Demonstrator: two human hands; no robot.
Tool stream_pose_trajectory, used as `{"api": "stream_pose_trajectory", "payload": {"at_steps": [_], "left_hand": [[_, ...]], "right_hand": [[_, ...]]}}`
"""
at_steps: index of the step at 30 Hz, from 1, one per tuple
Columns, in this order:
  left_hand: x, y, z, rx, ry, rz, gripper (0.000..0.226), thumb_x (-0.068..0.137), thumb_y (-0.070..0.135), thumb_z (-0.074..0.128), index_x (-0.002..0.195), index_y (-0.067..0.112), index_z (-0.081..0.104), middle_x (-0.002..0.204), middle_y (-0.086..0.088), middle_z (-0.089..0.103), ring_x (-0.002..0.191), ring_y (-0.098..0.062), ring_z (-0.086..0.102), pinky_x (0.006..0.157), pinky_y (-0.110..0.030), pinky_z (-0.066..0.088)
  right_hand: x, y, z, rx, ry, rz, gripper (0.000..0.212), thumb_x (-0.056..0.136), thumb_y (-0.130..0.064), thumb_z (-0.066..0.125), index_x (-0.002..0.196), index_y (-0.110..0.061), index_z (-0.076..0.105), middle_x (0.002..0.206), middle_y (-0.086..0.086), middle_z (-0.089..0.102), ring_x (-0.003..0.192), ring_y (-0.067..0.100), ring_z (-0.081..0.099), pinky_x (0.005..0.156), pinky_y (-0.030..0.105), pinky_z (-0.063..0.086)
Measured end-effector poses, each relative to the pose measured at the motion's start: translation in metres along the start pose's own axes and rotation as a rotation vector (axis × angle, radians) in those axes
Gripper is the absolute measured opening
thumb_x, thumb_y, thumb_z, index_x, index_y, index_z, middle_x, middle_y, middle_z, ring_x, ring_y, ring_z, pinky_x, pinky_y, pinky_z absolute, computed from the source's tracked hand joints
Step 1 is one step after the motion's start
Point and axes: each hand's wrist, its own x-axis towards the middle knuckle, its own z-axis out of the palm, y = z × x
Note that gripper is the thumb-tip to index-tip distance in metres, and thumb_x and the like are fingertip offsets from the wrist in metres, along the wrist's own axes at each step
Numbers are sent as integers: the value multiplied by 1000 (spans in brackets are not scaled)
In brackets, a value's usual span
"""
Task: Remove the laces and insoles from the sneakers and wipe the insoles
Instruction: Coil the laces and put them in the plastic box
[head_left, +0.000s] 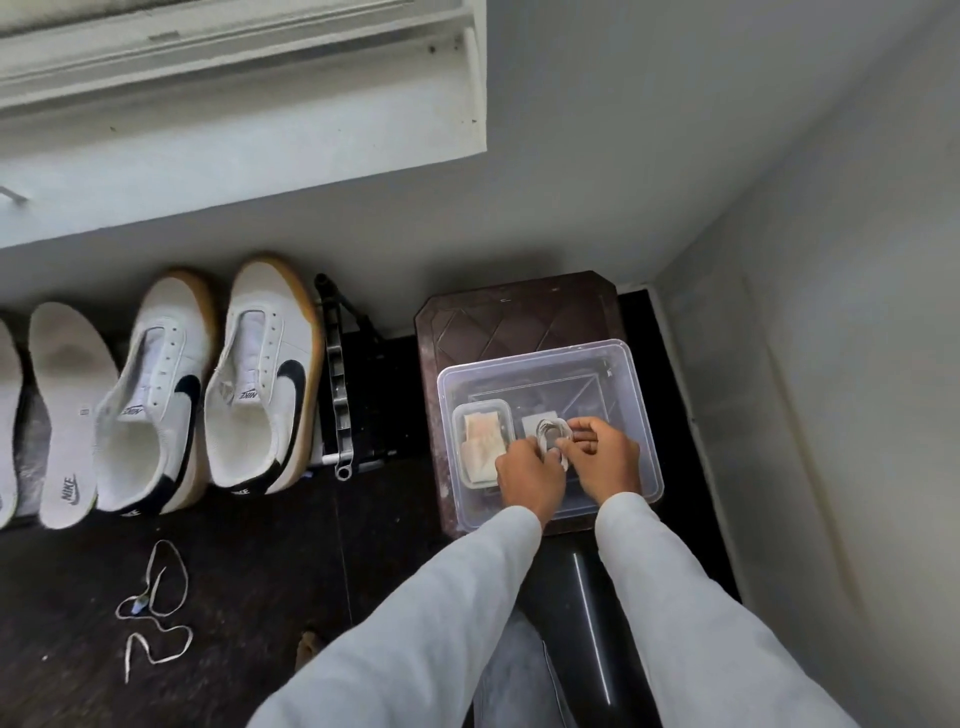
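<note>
I am looking down at both hands working over a clear plastic tub (597, 371) that is sitting on a dark brown stool (509, 317) in the corner. My left hand (530, 475) and right hand (605, 457) are meeting above the tub, both with fingers curled in, pinching a coiled white lace (551, 434) between them. The coil is hanging inside the tub's outline, just beside a small lidless container (483, 402) that is holding a folded pale cloth (480, 441). I cannot tell whether the coil is touching the tub's floor.

To the left, along the wall, a white Nike sneaker (265, 374) with a gum sole is standing toe toward the wall, its eyelets showing no lace. A second sneaker (156, 389) is sitting just beside it, also unlaced. Further left an insole (70, 415) is lying face up, and another insole (6, 415) is showing only partly at the picture's edge.

A loose lace (156, 608) is lying in loops on the dark floor (260, 571), well apart from my hands. A metal rack (337, 374) is standing between the sneakers and the stool.
</note>
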Motion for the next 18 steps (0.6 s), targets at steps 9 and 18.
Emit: {"api": "stream_pose_trajectory", "payload": {"at_steps": [9,18], "left_hand": [[-35,2,-37,88,-45,134,24,98,21,56,118,10,65,114,-13,69,111,-34,63,98,-45,53],[-95,-52,-146,490,-116,599,48,104,20,44,151,15,36,154,-4,43,140,-21,43,114,-33,37]], "right_hand": [[-28,-20,-9,-201,8,-120,34,96,-16,71,129,-12,67,134,11,62,120,31,61,100,44,54],[-127,-57,12,-585,-36,-343,55,105,-28,55,156,-15,37,166,8,30,155,27,24,125,46,32]]}}
